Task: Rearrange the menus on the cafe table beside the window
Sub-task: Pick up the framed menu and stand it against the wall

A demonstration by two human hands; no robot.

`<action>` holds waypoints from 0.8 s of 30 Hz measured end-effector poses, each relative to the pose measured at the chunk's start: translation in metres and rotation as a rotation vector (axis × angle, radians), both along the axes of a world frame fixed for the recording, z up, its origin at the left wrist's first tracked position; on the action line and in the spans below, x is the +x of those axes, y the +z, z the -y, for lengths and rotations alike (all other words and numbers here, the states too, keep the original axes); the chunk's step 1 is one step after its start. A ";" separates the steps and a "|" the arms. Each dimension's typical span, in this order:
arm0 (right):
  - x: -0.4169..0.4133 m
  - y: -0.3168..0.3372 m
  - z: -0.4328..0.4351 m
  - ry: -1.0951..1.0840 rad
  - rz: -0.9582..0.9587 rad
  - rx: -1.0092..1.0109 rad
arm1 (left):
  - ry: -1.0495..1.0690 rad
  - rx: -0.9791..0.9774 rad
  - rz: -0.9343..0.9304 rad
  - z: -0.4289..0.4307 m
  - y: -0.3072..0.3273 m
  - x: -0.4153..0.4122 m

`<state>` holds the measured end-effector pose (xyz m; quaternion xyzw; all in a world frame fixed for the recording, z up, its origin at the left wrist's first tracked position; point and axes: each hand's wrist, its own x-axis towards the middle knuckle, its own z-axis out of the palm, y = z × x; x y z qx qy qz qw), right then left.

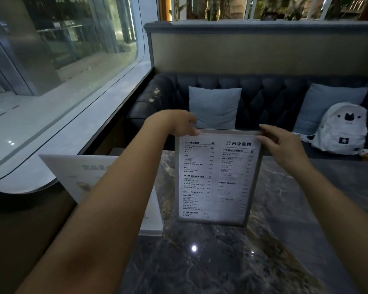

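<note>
A framed drinks menu point(218, 179) with black print stands upright near the middle of the dark marble table point(210, 262), its lower edge on or just above the top. My left hand point(179, 124) grips its top left corner. My right hand point(280, 143) pinches its top right corner. A second, white menu stand point(72, 175) rests at the table's left edge by the window, partly hidden behind my left forearm.
The window point(57, 60) and its sill run along the left. Behind the table is a dark tufted sofa point(270, 98) with two grey-blue cushions point(215, 105) and a white backpack point(342, 128) at the right.
</note>
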<state>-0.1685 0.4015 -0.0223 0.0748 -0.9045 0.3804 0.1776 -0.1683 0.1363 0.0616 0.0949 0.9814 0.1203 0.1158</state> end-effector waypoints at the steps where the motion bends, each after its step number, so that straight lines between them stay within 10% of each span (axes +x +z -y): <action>1: 0.002 -0.003 -0.001 -0.016 0.012 -0.012 | 0.031 0.113 -0.054 -0.002 0.001 0.001; 9: 0.021 -0.045 -0.005 -0.101 0.159 -0.214 | 0.475 0.921 -0.737 -0.049 -0.065 0.041; 24: 0.041 -0.116 0.000 -0.024 0.332 -0.297 | 0.860 1.360 -0.325 -0.044 -0.197 0.061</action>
